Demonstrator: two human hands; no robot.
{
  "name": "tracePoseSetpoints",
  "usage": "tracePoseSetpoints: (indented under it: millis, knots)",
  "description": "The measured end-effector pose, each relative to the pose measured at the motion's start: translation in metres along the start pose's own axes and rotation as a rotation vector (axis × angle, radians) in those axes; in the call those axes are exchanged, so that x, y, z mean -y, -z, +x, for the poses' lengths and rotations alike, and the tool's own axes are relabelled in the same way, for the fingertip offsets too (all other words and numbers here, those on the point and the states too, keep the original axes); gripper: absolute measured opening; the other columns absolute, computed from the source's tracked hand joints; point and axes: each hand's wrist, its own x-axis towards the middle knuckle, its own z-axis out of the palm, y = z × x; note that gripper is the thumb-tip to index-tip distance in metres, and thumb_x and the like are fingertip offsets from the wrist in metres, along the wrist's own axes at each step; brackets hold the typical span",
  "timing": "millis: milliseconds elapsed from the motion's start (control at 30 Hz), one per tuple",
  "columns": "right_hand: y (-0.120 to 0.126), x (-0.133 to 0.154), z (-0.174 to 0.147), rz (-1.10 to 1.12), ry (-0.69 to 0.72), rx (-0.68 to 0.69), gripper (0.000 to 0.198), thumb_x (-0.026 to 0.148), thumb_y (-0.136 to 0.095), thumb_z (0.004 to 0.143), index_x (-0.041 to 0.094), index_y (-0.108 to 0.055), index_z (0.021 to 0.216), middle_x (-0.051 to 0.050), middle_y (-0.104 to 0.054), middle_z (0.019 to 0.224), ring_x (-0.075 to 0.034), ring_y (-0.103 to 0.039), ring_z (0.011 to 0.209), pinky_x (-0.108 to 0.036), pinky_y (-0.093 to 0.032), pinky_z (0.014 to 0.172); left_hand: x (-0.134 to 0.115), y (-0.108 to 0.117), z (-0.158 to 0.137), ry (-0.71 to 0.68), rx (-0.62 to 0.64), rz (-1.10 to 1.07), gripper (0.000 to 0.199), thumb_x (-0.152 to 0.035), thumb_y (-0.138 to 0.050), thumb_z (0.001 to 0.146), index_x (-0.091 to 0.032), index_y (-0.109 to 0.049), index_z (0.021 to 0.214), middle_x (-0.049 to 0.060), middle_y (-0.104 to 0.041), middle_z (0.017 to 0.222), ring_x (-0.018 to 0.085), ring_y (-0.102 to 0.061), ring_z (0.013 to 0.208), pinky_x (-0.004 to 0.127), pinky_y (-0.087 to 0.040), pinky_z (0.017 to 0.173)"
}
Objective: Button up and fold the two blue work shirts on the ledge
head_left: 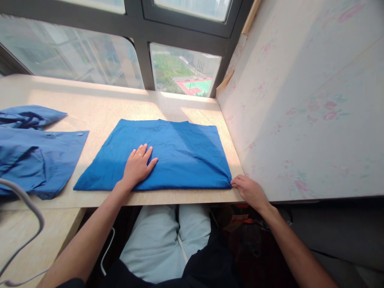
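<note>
A bright blue folded piece of cloth (pixel 180 160), seemingly a garment, lies flat on the pale wooden surface in front of me. My left hand (pixel 139 166) rests palm down on its left half, with the fingers spread and a ring on one of them. At the cloth's near right corner, my right hand (pixel 247 190) is closed with thumb and fingertips pinching the edge. Small creases run from that corner toward the middle. The layers beneath the top one are hidden.
Another blue garment (pixel 57 160) with buttons lies crumpled at the left. A grey cable (pixel 30 200) loops at the lower left. The flower-patterned wall (pixel 300 100) bounds the wooden surface (pixel 99 98) on the right, and a dark-framed window (pixel 186 28) stands behind it.
</note>
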Motion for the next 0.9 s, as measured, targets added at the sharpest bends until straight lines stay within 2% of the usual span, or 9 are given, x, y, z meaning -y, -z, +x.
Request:
tracePoseSetpoints:
  millis: [167, 333, 500, 900]
  knots:
    - [-0.003, 0.006, -0.005, 0.105, -0.041, -0.026, 0.029, 0.02, -0.044, 0.095, 0.024, -0.073, 0.096, -0.007, -0.071, 0.098, -0.02, -0.066, 0.093, -0.032, -0.052, 0.084, -0.001, 0.001, 0.0, 0.001, 0.003, -0.009, 0.066, -0.051, -0.03, 0.098, -0.01, -0.045, 0.147, 0.02, -0.04, 0.154, 0.032, -0.033, 0.146, 0.05, -0.027, 0.117]
    - [-0.004, 0.005, -0.007, 0.219, -0.015, -0.031, 0.029, 0.027, -0.046, 0.096, 0.025, -0.073, 0.107, -0.007, -0.071, 0.1, -0.02, -0.066, 0.094, -0.034, -0.054, 0.086, -0.001, 0.002, 0.0, 0.011, 0.007, -0.027, 0.065, -0.051, -0.031, 0.097, -0.011, -0.045, 0.147, 0.019, -0.039, 0.155, 0.033, -0.033, 0.146, 0.051, -0.027, 0.117]
    - [-0.008, 0.001, -0.007, 0.268, 0.011, -0.039, 0.029, 0.031, -0.046, 0.097, 0.024, -0.074, 0.102, -0.007, -0.069, 0.098, -0.021, -0.066, 0.092, -0.033, -0.054, 0.084, -0.001, 0.002, 0.0, 0.01, 0.012, -0.033, 0.066, -0.051, -0.031, 0.097, -0.009, -0.046, 0.146, 0.02, -0.039, 0.155, 0.033, -0.033, 0.146, 0.05, -0.025, 0.118]
    - [-0.014, 0.004, -0.012, 0.103, 0.033, -0.084, 0.029, 0.029, -0.037, 0.101, 0.021, -0.064, 0.099, -0.011, -0.067, 0.102, -0.022, -0.064, 0.096, -0.036, -0.051, 0.088, -0.001, 0.002, 0.0, 0.007, 0.015, -0.016, 0.066, -0.051, -0.03, 0.098, -0.009, -0.045, 0.147, 0.021, -0.039, 0.155, 0.032, -0.033, 0.146, 0.05, -0.026, 0.118]
